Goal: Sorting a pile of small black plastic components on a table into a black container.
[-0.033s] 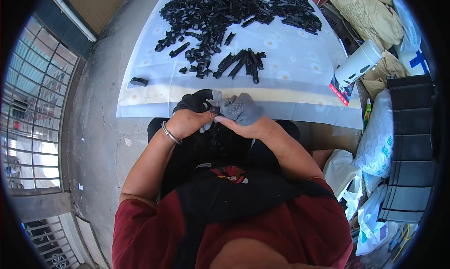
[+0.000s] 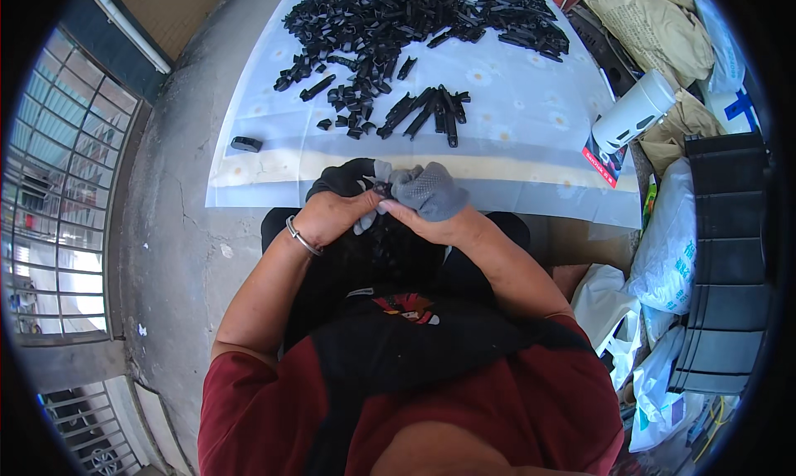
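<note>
Just past the table's near edge, above my lap, my two hands meet fingertip to fingertip. My left hand (image 2: 342, 196), in a black and grey glove with the thumb bare, is closed on a small black plastic part (image 2: 383, 191). My right hand (image 2: 427, 196), in a grey dotted glove with its thumb bare, pinches the same part from the other side. Fingers cover most of it, so its full shape is hidden. Beyond my hands, several long black plastic parts (image 2: 435, 111) lie in a loose group beside short black clip-like pieces (image 2: 352, 103).
A big heap of black parts (image 2: 414, 12) covers the far side of the table (image 2: 514, 165). One rounded black piece (image 2: 246, 144) lies near the left edge. A white cylinder (image 2: 634, 111) stands at the right. Plastic bags (image 2: 663, 244) and a black ridged panel (image 2: 725, 269) crowd the right side.
The small black part sits slightly higher between my fingertips, and my right thumb has shifted a little. Everything on the table looks the same.
</note>
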The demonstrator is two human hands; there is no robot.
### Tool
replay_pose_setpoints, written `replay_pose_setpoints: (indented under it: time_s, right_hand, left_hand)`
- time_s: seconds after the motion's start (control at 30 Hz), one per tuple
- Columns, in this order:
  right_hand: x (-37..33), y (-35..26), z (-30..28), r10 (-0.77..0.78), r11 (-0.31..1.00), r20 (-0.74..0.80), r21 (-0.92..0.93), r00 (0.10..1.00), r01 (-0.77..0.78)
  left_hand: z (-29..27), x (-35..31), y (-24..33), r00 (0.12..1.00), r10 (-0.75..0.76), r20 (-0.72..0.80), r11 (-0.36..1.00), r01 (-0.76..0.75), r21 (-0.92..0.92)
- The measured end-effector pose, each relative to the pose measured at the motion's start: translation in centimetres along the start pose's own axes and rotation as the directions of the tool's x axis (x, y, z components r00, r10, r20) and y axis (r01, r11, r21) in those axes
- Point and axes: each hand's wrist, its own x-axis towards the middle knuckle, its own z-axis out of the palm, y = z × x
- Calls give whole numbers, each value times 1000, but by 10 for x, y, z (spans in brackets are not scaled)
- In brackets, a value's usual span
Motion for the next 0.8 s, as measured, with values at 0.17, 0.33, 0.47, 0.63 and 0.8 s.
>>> replay_pose_setpoints:
  time_s: [0.17,0.33,0.47,0.63,0.8]
  right_hand:
    - [2,0,14,-4,994,-234,103,972,29]
    - [-7,0,-11,147,981,-24,133,989,-142]
    - [-6,-6,-18,4,990,-28,-139,1000,-8]
    - [-7,-12,-24,13,992,18,-127,1000,-11]
    - [-3,-18,-30,5,997,2,-76,1000,-5]
  left_hand:
    - [32,-2,-7,960,-257,-114,643,81,-762]
    - [15,-2,-12,958,-229,-173,846,108,-522]
    - [11,-1,-11,975,-176,-135,902,105,-418]
    - [10,0,-5,973,4,-231,980,-50,-195]
    - [7,-1,2,979,20,-203,991,-46,-124]
